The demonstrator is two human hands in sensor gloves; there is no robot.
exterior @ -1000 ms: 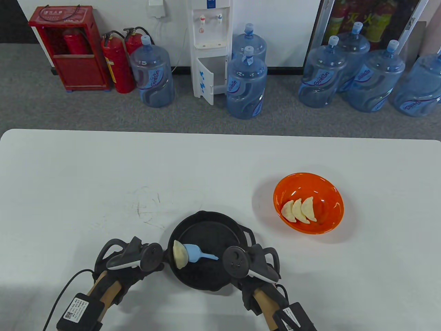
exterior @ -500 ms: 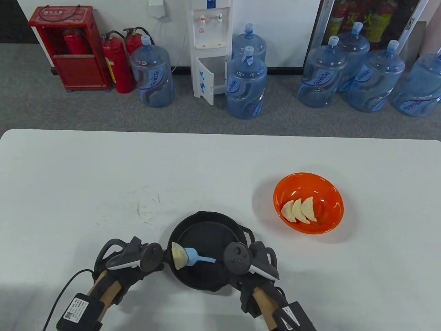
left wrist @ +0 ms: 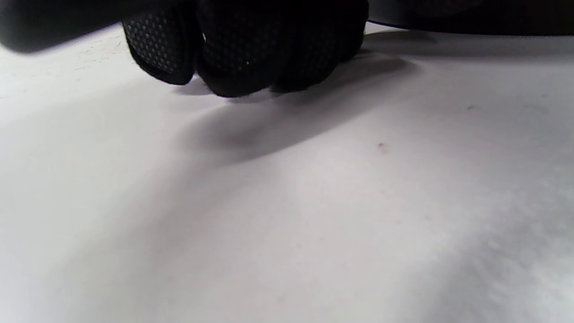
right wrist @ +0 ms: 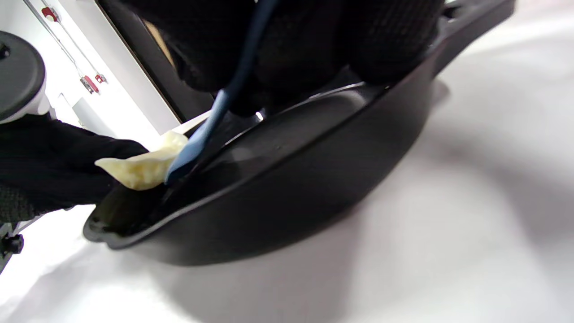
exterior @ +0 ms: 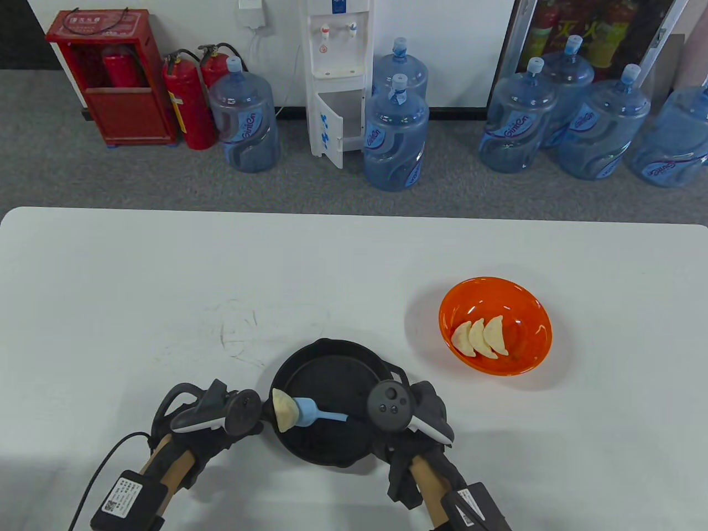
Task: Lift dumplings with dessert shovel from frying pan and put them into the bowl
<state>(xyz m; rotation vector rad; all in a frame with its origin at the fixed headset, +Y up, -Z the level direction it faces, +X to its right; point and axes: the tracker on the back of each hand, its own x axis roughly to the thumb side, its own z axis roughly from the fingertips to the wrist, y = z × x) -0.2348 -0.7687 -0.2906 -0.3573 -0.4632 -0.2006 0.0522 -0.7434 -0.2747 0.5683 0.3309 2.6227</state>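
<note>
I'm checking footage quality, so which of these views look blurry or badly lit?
Table view: sharp, evenly lit, highlights on the orange bowl. Left wrist view: soft focus, left hand nearly black, shadow on the table. Right wrist view: frying pan and dumpling blurred, background overexposed.

Office room, water dispenser (exterior: 337,72), fire extinguishers (exterior: 188,99)

The blue water jugs on the floor beyond the counter carry a slanted label that looks like "GinCn": one left of the dispenser (exterior: 244,124), one in front of it (exterior: 395,141), one further right (exterior: 517,124). Gold characters on the red fire-extinguisher cabinet (exterior: 98,25) are too small to read.
</note>
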